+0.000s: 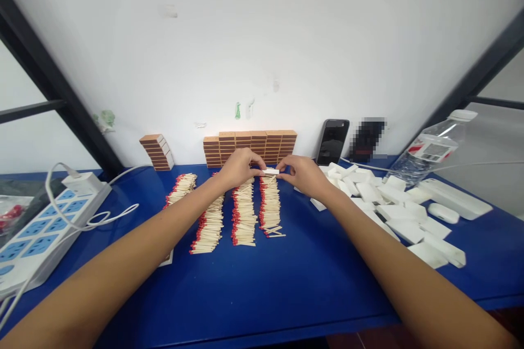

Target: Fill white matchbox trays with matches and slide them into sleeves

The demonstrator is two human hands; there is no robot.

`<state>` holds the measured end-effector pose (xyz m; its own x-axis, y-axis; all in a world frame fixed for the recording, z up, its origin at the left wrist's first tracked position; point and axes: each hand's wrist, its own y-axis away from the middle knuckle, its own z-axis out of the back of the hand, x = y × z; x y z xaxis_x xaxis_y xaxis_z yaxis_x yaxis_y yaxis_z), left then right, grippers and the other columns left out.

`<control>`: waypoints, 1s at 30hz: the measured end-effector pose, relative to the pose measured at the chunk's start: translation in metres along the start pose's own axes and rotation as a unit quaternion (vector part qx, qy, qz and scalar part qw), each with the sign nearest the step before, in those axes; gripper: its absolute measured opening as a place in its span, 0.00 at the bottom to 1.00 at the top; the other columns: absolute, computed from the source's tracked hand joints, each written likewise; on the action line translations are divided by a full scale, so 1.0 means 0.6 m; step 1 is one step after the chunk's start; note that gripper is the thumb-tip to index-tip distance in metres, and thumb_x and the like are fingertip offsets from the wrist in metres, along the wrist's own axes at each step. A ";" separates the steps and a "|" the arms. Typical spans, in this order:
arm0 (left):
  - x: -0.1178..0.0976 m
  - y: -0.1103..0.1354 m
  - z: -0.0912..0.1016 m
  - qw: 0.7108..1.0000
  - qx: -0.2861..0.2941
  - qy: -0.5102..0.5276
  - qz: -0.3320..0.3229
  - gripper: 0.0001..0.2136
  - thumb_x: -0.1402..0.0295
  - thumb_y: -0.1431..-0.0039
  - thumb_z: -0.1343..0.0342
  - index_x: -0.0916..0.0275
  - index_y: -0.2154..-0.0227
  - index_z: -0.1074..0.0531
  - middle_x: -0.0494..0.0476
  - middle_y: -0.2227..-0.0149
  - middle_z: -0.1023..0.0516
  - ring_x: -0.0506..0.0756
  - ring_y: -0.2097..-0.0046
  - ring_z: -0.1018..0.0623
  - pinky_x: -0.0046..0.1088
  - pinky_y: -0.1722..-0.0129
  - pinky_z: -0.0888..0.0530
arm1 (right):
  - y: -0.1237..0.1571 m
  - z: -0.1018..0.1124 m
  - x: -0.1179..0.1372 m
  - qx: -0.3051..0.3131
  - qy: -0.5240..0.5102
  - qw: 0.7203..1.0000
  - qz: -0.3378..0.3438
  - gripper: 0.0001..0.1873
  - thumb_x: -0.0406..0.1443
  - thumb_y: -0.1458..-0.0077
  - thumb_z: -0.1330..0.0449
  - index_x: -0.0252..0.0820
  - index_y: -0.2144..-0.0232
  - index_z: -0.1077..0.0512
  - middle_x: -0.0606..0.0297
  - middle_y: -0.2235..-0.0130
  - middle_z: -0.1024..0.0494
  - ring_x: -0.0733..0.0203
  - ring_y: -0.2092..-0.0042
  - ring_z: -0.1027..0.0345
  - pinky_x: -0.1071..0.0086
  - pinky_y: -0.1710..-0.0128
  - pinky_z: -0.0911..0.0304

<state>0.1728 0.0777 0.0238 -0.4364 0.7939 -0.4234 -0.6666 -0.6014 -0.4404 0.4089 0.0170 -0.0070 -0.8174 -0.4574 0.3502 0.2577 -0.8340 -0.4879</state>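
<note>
Between my two hands a small white matchbox tray (pixel 271 171) is held at its ends, over the far end of the rightmost row of matches (pixel 270 202). The fingers of my left hand (pixel 242 167) pinch its left end, and those of my right hand (pixel 301 172) pinch its right end. Red-headed matches lie in several long rows on the blue table, among them a row (pixel 244 212) just left of the one under my hands. My left forearm hides part of the leftmost rows. Behind my hands stand stacked matchboxes (pixel 262 142) against the wall.
White paper trays (pixel 395 207) lie heaped at right, near a plastic bottle (pixel 429 147), a white earbud case (pixel 444 212) and a phone (pixel 333 142) leaning on the wall. A shorter matchbox stack (pixel 157 151) and a power strip (pixel 49 229) with cables are at left.
</note>
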 end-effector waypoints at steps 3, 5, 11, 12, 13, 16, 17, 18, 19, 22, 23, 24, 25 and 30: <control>-0.004 -0.001 0.003 1.000 -0.009 -0.014 -0.010 0.04 0.71 0.45 0.28 0.57 0.67 0.15 0.55 0.63 0.13 0.59 0.57 0.19 0.34 0.56 0.28 | -0.001 0.002 0.009 -0.010 0.006 1.000 0.001 0.04 0.36 0.42 0.34 0.43 0.63 0.22 0.61 0.62 0.18 0.58 0.67 0.31 0.66 0.66 0.41; -0.011 0.000 0.009 0.999 -0.023 -0.020 -0.016 0.04 0.70 0.43 0.30 0.58 0.64 0.15 0.56 0.61 0.13 0.60 0.55 0.20 0.36 0.52 0.28 | -0.002 0.010 0.019 -0.018 0.010 1.000 0.001 0.04 0.36 0.40 0.35 0.43 0.62 0.22 0.60 0.61 0.18 0.57 0.67 0.30 0.65 0.66 0.41; -0.051 0.037 0.084 0.996 -0.057 -0.057 -0.036 0.10 0.63 0.35 0.35 0.60 0.54 0.17 0.59 0.51 0.14 0.60 0.47 0.20 0.38 0.44 0.29 | 0.003 0.088 0.019 -0.029 0.048 0.997 -0.061 0.07 0.39 0.43 0.35 0.42 0.65 0.20 0.61 0.67 0.18 0.56 0.68 0.28 0.64 0.65 0.39; -0.060 0.050 0.106 0.996 -0.049 -0.066 -0.028 0.10 0.63 0.35 0.36 0.60 0.55 0.17 0.58 0.53 0.14 0.59 0.49 0.19 0.37 0.46 0.27 | 0.006 0.105 0.012 -0.024 0.050 0.995 -0.081 0.07 0.39 0.44 0.35 0.42 0.65 0.20 0.61 0.67 0.17 0.56 0.68 0.28 0.64 0.66 0.39; -0.069 0.064 0.129 0.997 -0.029 -0.067 -0.015 0.09 0.62 0.34 0.36 0.59 0.56 0.16 0.57 0.54 0.14 0.58 0.52 0.18 0.36 0.49 0.26 | 0.008 0.119 0.005 -0.017 0.051 0.993 -0.102 0.07 0.39 0.45 0.35 0.42 0.67 0.20 0.61 0.68 0.17 0.56 0.68 0.28 0.64 0.67 0.39; -0.094 0.120 0.191 0.997 -0.023 -0.071 0.033 0.10 0.57 0.36 0.37 0.56 0.61 0.15 0.53 0.61 0.13 0.55 0.61 0.18 0.32 0.57 0.24 | 0.014 0.145 -0.014 -0.017 0.060 0.986 -0.157 0.08 0.41 0.44 0.35 0.42 0.70 0.20 0.59 0.69 0.17 0.55 0.68 0.28 0.64 0.69 0.38; -0.101 0.143 0.205 0.995 -0.027 -0.081 0.051 0.11 0.56 0.36 0.38 0.55 0.61 0.15 0.52 0.61 0.13 0.55 0.63 0.18 0.31 0.58 0.24 | 0.016 0.146 -0.018 -0.012 0.065 0.983 -0.169 0.10 0.41 0.43 0.36 0.42 0.71 0.21 0.58 0.69 0.17 0.55 0.68 0.27 0.63 0.69 0.38; -0.107 0.168 0.216 0.994 -0.024 -0.090 0.064 0.12 0.54 0.36 0.38 0.54 0.60 0.14 0.51 0.62 0.13 0.55 0.64 0.18 0.31 0.60 0.24 | 0.017 0.146 -0.021 0.000 0.070 0.982 -0.177 0.10 0.41 0.42 0.36 0.42 0.72 0.21 0.57 0.69 0.17 0.54 0.68 0.27 0.63 0.69 0.38; -0.111 0.195 0.224 0.992 -0.027 -0.097 0.081 0.13 0.52 0.37 0.38 0.52 0.59 0.14 0.51 0.64 0.14 0.56 0.64 0.18 0.30 0.62 0.23 | 0.017 0.144 -0.024 0.019 0.074 0.981 -0.181 0.11 0.40 0.42 0.36 0.42 0.74 0.22 0.57 0.70 0.17 0.54 0.69 0.27 0.62 0.70 0.37; -0.114 0.282 0.228 0.987 0.005 -0.090 0.130 0.13 0.50 0.37 0.37 0.50 0.59 0.15 0.50 0.65 0.14 0.56 0.65 0.18 0.29 0.66 0.23 | 0.020 0.138 -0.031 0.079 0.078 0.977 -0.180 0.10 0.34 0.46 0.35 0.44 0.79 0.23 0.59 0.73 0.18 0.53 0.70 0.26 0.61 0.70 0.36; -0.113 0.311 0.225 0.986 0.015 -0.087 0.140 0.12 0.51 0.37 0.37 0.48 0.58 0.15 0.49 0.63 0.14 0.56 0.64 0.18 0.29 0.66 0.22 | 0.021 0.138 -0.033 0.084 0.086 0.977 -0.176 0.09 0.33 0.48 0.34 0.44 0.79 0.22 0.59 0.73 0.18 0.52 0.71 0.26 0.61 0.70 0.36; -0.110 0.339 0.221 0.985 0.011 -0.091 0.146 0.12 0.51 0.37 0.37 0.47 0.57 0.15 0.49 0.60 0.14 0.56 0.62 0.17 0.30 0.63 0.21 | 0.022 0.138 -0.034 0.080 0.100 0.977 -0.171 0.07 0.32 0.49 0.34 0.45 0.78 0.21 0.58 0.72 0.17 0.50 0.70 0.26 0.60 0.70 0.35; -0.106 0.364 0.216 0.984 0.007 -0.104 0.147 0.13 0.51 0.37 0.37 0.46 0.55 0.16 0.49 0.56 0.14 0.57 0.58 0.17 0.31 0.59 0.20 | 0.023 0.139 -0.033 0.069 0.117 0.977 -0.165 0.04 0.32 0.49 0.33 0.44 0.75 0.20 0.57 0.69 0.16 0.49 0.69 0.25 0.59 0.70 0.35; -0.076 0.454 0.198 0.966 -0.005 -0.217 0.141 0.19 0.46 0.42 0.36 0.46 0.51 0.17 0.54 0.50 0.18 0.64 0.49 0.19 0.41 0.47 0.21 | 0.019 0.122 0.003 -0.012 0.166 0.982 -0.088 0.09 0.35 0.41 0.39 0.42 0.62 0.18 0.53 0.61 0.17 0.46 0.63 0.26 0.56 0.64 0.35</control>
<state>-0.0607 -0.1116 0.0168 -0.8131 0.5607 -0.1567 -0.4796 -0.7977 -0.3657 0.4480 -0.0156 0.0467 -0.9721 -0.1783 0.1524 0.0890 -0.8816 -0.4635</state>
